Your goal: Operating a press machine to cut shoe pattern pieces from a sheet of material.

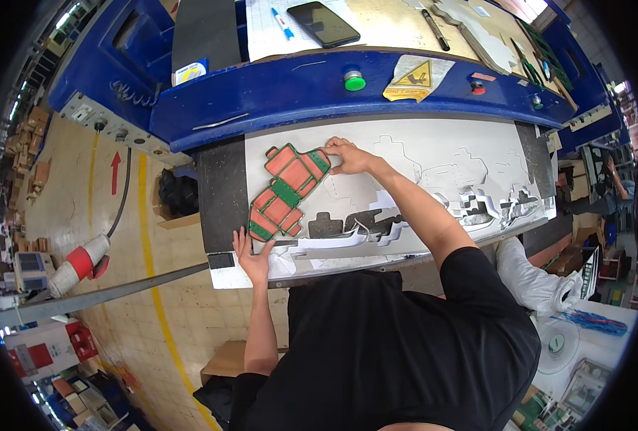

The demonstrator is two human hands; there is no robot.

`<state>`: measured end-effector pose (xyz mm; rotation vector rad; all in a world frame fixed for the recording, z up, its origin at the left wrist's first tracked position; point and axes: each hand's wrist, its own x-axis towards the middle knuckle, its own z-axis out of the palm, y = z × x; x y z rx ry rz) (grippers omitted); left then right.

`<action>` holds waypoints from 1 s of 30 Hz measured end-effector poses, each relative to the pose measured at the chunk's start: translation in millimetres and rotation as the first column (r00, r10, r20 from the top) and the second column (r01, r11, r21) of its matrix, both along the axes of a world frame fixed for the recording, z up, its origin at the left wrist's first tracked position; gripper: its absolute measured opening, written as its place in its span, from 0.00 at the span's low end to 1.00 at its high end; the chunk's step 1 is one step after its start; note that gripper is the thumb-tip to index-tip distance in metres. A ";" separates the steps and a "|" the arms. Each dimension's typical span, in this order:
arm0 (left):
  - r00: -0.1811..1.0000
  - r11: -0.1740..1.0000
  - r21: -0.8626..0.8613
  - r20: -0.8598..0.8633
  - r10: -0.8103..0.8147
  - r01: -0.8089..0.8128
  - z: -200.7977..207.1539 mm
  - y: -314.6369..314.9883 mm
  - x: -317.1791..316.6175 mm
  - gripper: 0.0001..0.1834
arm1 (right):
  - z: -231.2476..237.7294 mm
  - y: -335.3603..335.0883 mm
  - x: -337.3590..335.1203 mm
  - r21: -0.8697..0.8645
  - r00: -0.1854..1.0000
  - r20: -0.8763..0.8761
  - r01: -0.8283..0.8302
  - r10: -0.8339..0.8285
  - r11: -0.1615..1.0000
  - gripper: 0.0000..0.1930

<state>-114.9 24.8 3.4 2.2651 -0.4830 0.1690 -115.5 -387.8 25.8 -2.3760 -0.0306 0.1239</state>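
Centrally, right hand [348, 156] pinches the flat red-and-green die-cut cardboard blank [284, 192] at its upper end; left hand [253, 253] lies released, steadying its lower edge. Judged light, flexible; grip edges.

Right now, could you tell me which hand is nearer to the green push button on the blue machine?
Right. The right hand grips the die-cut blank's upper end just below the green button; the left hand rests at its lower end.
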 end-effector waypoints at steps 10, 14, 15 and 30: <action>1.000 1.000 0.013 -0.018 -0.005 0.005 7.1 -3.6 -2.7 0.35 | -3.2 1.9 -4.5 -0.024 1.000 0.012 0.021 -0.020 0.999 0.42; 1.000 1.000 0.000 -0.021 -0.008 0.008 5.7 -1.6 -2.7 0.35 | -0.8 5.5 -3.8 -0.042 0.999 0.001 0.032 -0.032 0.999 0.42; 1.000 1.000 0.005 -0.019 -0.009 0.009 5.0 -1.1 -2.8 0.35 | 0.5 6.1 -3.9 -0.036 1.000 -0.006 0.030 -0.030 0.999 0.43; 1.000 1.000 0.002 -0.003 0.000 0.000 2.6 -2.3 0.3 0.38 | 10.0 10.3 -7.7 0.069 0.997 -0.052 0.054 -0.051 0.996 0.39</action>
